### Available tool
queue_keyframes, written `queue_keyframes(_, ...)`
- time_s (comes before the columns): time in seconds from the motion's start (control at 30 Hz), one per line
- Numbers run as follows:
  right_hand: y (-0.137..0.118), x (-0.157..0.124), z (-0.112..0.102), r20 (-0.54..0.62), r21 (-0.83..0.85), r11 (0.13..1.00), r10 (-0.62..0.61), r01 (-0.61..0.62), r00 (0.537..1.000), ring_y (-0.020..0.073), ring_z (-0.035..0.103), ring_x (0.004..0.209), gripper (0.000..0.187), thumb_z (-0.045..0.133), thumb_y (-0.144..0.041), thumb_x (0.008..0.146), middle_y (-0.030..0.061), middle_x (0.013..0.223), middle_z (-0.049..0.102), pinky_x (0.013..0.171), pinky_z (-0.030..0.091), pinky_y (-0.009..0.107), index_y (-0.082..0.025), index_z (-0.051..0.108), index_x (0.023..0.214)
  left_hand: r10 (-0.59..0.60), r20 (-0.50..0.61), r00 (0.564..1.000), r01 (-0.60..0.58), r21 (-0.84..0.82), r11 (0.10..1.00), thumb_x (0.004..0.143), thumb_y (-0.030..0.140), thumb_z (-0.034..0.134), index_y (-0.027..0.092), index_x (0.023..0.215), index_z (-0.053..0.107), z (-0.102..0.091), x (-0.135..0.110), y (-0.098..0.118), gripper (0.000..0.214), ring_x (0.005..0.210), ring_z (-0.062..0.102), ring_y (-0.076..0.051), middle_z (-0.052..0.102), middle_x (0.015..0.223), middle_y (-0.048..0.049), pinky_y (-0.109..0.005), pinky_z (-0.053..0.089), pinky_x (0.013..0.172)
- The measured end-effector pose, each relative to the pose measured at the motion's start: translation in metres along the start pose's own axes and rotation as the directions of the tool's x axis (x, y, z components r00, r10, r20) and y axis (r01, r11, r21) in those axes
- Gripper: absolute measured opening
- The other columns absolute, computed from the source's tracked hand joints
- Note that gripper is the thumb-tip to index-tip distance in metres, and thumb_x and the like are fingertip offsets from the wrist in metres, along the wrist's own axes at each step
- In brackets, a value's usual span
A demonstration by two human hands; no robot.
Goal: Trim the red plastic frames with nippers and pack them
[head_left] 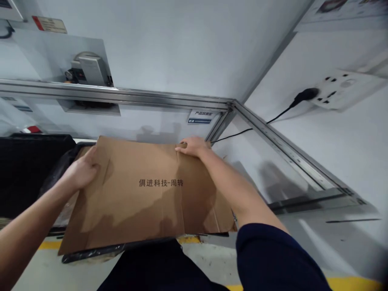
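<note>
A large brown cardboard sheet [139,202] with creases and a line of black printed characters spreads out in front of me. It lies over a black-edged container whose rim [93,252] shows along the near side. My left hand [82,170] is at the sheet's upper left, index finger along the edge near the corner and the other fingers curled against it. At the far edge, right of the middle, my right hand [195,146] grips the cardboard, thumb on the near face. What lies under the sheet is hidden.
A black cover [27,169] stands on the left. An aluminium rail [145,96] crosses behind the sheet and joins a frame on the right. A black cable [277,117] runs from a wall socket [342,89]. Yellow tape [189,239] marks the floor.
</note>
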State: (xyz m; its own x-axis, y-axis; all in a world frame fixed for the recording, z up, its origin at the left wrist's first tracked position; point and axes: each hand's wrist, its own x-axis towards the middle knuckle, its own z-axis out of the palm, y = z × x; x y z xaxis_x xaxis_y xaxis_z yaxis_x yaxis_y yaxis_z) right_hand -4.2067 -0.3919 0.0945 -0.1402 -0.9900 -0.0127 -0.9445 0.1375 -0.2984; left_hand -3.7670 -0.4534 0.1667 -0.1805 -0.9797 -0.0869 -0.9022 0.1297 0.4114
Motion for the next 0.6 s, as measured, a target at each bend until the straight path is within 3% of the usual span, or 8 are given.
queue_keyframes(0.1,-0.015,0.009,0.041,0.022,-0.042,0.997,-0.07,0.071,0.997,0.0302,0.063,0.108,0.05,0.06,-0.061,0.088,0.0099,0.119,0.072,0.093,0.045,0.039,-0.02,0.072,0.114,-0.044,0.058,0.997,0.032,0.195,0.98,0.083,0.03,0.057,0.012,0.149,0.043,0.019,-0.009,-0.01,0.07,0.124,0.059,-0.047,0.057,0.136,-0.0262,-0.054,0.046,0.102)
queue_keyframes(0.2,-0.02,0.015,0.065,0.002,-0.068,0.992,-0.102,0.102,0.995,0.0273,0.062,0.109,0.047,0.051,-0.058,0.095,0.0102,0.118,0.07,0.092,0.044,0.035,-0.018,0.07,0.113,-0.087,0.06,0.994,0.066,0.294,0.954,0.09,0.039,0.048,0.011,0.146,0.043,0.03,-0.012,-0.011,0.063,0.118,0.062,-0.049,0.052,0.136,-0.0285,-0.056,0.05,0.094)
queue_keyframes(0.4,-0.016,0.024,0.079,-0.068,-0.099,0.992,-0.083,0.076,0.994,0.027,0.059,0.109,0.039,0.045,-0.047,0.098,0.0122,0.113,0.068,0.091,0.043,0.035,-0.015,0.068,0.102,-0.071,-0.022,0.997,0.074,0.435,0.897,0.094,0.046,0.034,0.007,0.15,0.034,0.045,-0.013,0.004,0.068,0.113,0.064,-0.048,0.048,0.135,-0.0314,-0.056,0.051,0.09)
queue_keyframes(0.6,-0.007,0.014,0.084,-0.063,-0.097,0.992,-0.087,0.081,0.994,0.0303,0.054,0.117,0.04,0.053,-0.041,0.093,0.0157,0.122,0.064,0.101,0.041,0.039,-0.012,0.062,0.119,-0.021,0.047,0.999,-0.011,0.6,0.8,0.096,0.048,0.03,0.004,0.137,0.047,0.062,-0.014,0.008,0.063,0.1,0.069,-0.042,0.056,0.121,-0.0284,-0.05,0.054,0.081)
